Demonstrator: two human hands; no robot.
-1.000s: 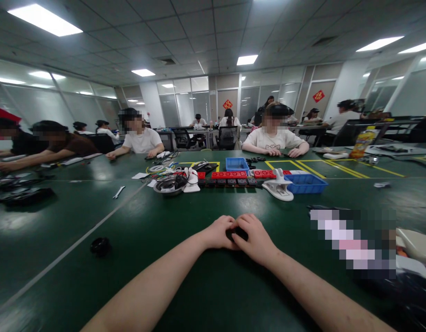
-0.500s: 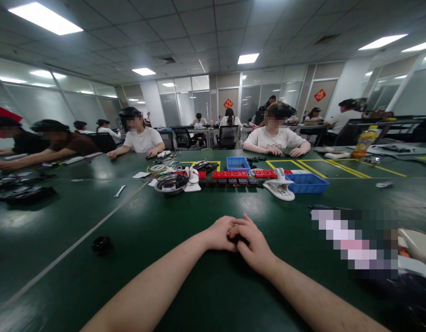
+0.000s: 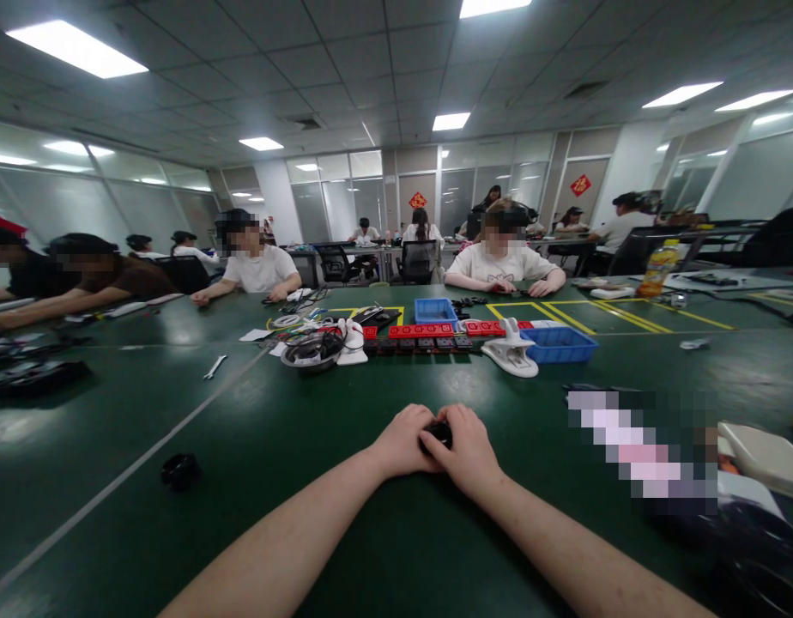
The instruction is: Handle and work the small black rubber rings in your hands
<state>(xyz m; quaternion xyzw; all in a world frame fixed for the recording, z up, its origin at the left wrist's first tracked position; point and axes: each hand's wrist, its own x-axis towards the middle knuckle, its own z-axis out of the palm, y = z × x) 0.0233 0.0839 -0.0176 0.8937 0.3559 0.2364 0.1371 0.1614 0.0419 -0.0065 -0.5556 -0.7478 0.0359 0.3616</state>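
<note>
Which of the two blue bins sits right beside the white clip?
The right blue bin, next to the white clip; the left blue bin sits behind the red pieces.

The black object [image 3: 437, 436] is largely hidden by the left hand [image 3: 406, 441] and the right hand [image 3: 469, 446], so its kind cannot be told. The pale case [image 3: 766, 457] is cut off by the right edge. Faces are pixelated, as is a patch over items on the table [image 3: 345, 549]. Both forearms are cropped at the bottom.
</note>
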